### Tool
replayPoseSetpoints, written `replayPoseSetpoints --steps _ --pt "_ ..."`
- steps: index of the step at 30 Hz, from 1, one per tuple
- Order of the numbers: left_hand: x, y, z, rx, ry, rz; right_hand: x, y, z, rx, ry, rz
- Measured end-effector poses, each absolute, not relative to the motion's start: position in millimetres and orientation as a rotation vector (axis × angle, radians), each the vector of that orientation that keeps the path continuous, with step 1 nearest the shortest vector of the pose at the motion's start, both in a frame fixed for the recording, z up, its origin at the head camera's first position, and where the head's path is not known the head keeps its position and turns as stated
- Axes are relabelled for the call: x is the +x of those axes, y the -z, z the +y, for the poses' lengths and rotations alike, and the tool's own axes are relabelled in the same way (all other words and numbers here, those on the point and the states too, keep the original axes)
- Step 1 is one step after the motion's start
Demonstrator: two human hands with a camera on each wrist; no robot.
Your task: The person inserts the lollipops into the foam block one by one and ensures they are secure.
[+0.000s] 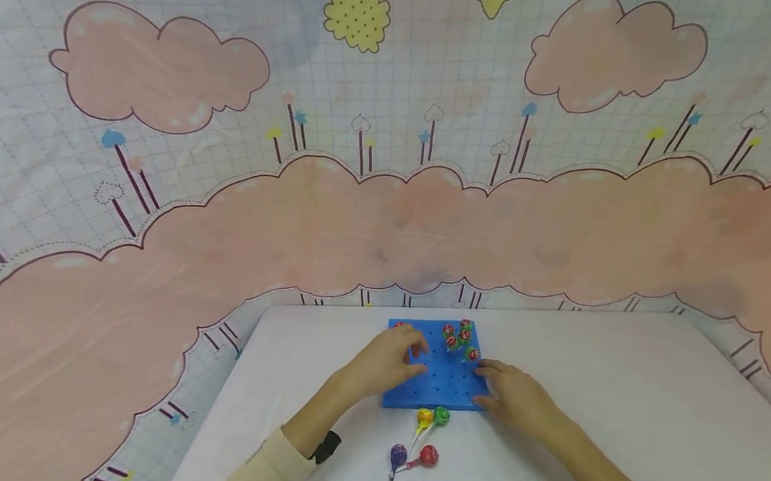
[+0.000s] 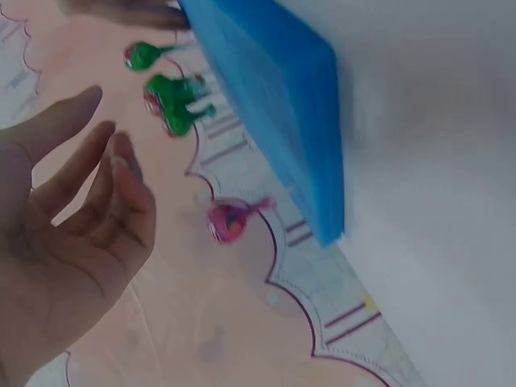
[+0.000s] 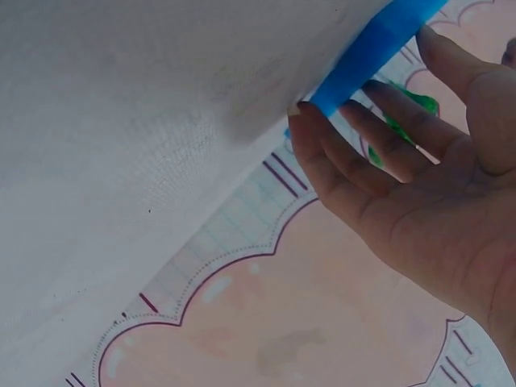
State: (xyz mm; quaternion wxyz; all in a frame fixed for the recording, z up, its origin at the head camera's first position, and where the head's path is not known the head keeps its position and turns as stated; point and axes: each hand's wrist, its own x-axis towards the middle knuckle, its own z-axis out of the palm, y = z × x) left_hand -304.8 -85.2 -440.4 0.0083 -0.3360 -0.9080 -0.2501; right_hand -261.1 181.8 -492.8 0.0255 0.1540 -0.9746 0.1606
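Note:
A blue pegboard (image 1: pixel 440 395) with rows of small holes lies on the white table. Several red-and-green lollipops (image 1: pixel 464 336) stand in its far right part, their sticks in the board. One pink lollipop (image 2: pixel 227 222) stands by itself near the far left corner, mostly behind my left hand in the head view. My left hand (image 1: pixel 387 359) hovers over the board's left side, fingers loosely bent, with nothing in them. At the right edge of the board, my right hand (image 1: pixel 522 398) rests its fingertips against the side, fingers spread and holding nothing.
Before the board's near edge lie a yellow lollipop (image 1: pixel 424 417) and a green lollipop (image 1: pixel 442 415). Closer to me are a purple lollipop (image 1: pixel 398 455) and a red lollipop (image 1: pixel 428 455). A cloud-patterned cloth (image 1: pixel 386 226) hangs behind the table (image 1: pixel 611 394).

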Motion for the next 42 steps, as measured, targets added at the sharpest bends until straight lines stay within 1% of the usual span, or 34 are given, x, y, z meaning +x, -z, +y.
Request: replayPoseSetpoints --steps 4,8,16,24,42 --pt "-291.1 448.9 -70.9 -1.186 0.703 -2.941 -262.3 492.2 184.5 0.499 -0.512 -3.002" --pt "-280.8 460.0 -57.5 -1.254 0.552 -2.995 -261.7 491.5 186.7 0.530 -0.524 -2.985" --pt "-269.0 473.3 -40.3 -1.268 0.300 -2.995 -260.4 492.0 187.9 0.550 -0.537 -2.972" --pt "-268.1 479.4 -35.9 -1.284 0.357 -2.958 -261.3 493.8 187.0 0.543 -0.534 -2.974" --pt "-255.4 484.1 -37.8 -1.336 0.317 -2.865 -257.6 497.4 189.8 0.582 -0.539 -2.937"
